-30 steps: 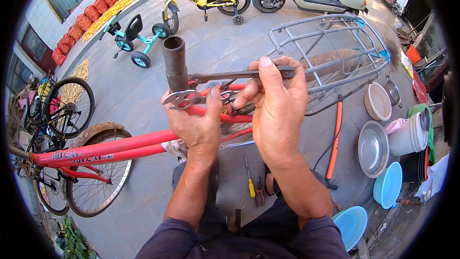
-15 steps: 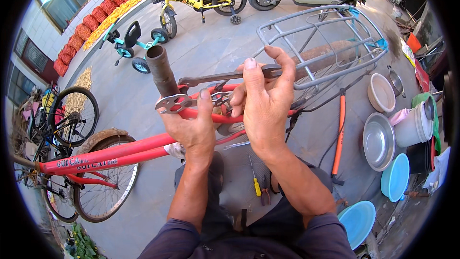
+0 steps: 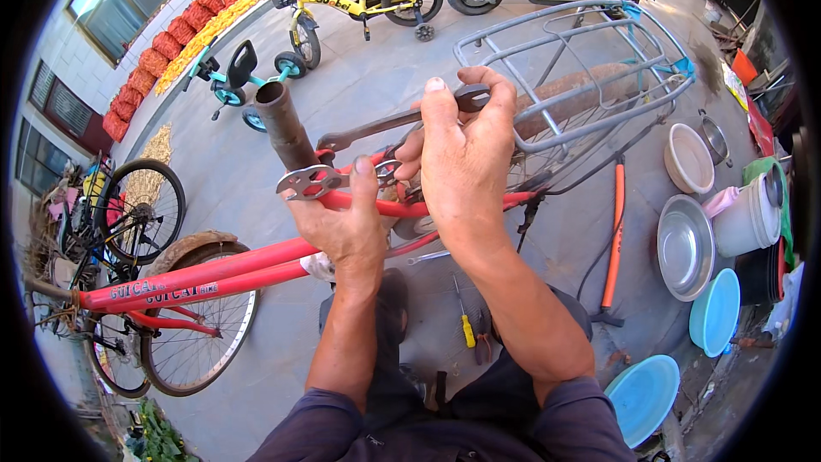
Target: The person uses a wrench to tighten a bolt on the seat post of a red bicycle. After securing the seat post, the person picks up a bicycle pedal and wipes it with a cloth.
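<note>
The red bicycle (image 3: 256,257), spanning eight to one o'clock, should be heavy, best held by its tubes (image 3: 282,274). The wrench (image 3: 376,127) at eleven, end pinched in the right hand (image 3: 462,175), looks stiff; the flat spanner (image 3: 310,183) at nine, clasped in the left hand (image 3: 344,231), likely light. Paint glossy, wrench dull, spanner shiny, holed.

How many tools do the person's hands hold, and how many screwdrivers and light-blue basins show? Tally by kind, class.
Dark wrench, right hand: 1
Flat holed tool, left hand: 1
Yellow-handled screwdriver: 1
Light-blue basins: 2
Total: 5
</note>
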A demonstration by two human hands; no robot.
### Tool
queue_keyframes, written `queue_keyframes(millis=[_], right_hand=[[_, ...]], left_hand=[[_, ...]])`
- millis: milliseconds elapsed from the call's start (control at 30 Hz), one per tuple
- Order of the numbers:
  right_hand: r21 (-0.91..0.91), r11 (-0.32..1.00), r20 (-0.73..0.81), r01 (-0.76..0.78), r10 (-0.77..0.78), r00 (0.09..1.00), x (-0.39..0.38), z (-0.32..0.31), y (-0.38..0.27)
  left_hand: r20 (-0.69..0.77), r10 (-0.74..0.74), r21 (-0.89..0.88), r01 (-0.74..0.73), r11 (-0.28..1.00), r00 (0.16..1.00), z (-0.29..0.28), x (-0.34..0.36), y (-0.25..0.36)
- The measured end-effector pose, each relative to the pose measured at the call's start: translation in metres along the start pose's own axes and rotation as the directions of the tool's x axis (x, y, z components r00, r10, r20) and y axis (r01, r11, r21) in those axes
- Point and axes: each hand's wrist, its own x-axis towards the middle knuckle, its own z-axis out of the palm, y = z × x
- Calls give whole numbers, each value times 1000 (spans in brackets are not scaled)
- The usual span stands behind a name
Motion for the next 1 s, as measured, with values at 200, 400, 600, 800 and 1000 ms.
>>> queue_keyframes(millis=[200,400,600,800,1000], right_hand=[[61,990,42,-126,124,991,-8,-3,-11],[-112,944,77,310,-303,950,-22,2,5],[-104,966,104,238,-228,968,-7,2,-6],[-91,982,130,165,-152,980,0,3,-10],[-106,955,301,276,-234,924,10,0,-15]], left_hand=[[-24,19,-6,-19,1000,1000,-1,0,-5],[8,-65,91,64,994,998,-2,2,2],[22,-42,-9,42,999,999,-1,0,3],[20,-26,24,26,999,999,-4,-2,-1],[50,-35,64,31,997,998,-6,-1,2]])
